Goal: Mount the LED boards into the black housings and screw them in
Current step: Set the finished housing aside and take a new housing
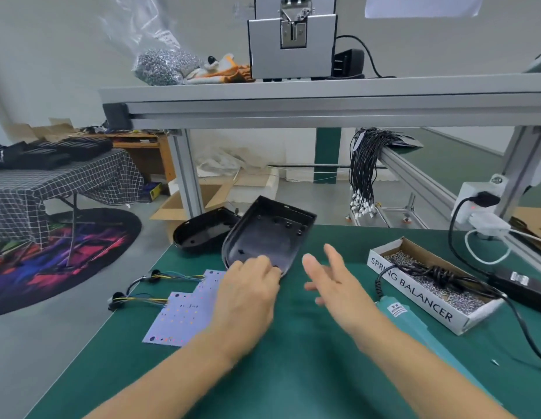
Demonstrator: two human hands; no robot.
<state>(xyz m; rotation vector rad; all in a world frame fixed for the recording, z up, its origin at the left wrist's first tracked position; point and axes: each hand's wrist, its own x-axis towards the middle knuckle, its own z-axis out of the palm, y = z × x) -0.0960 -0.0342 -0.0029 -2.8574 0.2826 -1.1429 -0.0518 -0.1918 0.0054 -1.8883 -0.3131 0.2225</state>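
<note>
Black housing (267, 234), tilted, hollow side up, left hand (248, 285) gripping

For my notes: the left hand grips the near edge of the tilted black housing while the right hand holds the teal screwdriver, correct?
Not quite. The head view shows the right hand open, holding nothing; the teal screwdriver lies on the mat. The left hand does grip the tilted black housing.

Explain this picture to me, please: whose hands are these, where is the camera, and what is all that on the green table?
No machine here: a person works bare-handed, and a camera worn on the head looks down at the green table. The left hand grips the near rim of a tilted black housing; a second housing lies behind it. The right hand is open and holds nothing. At left lie two white LED boards with wires. At right sit a teal electric screwdriver and a cardboard box of screws.
</note>
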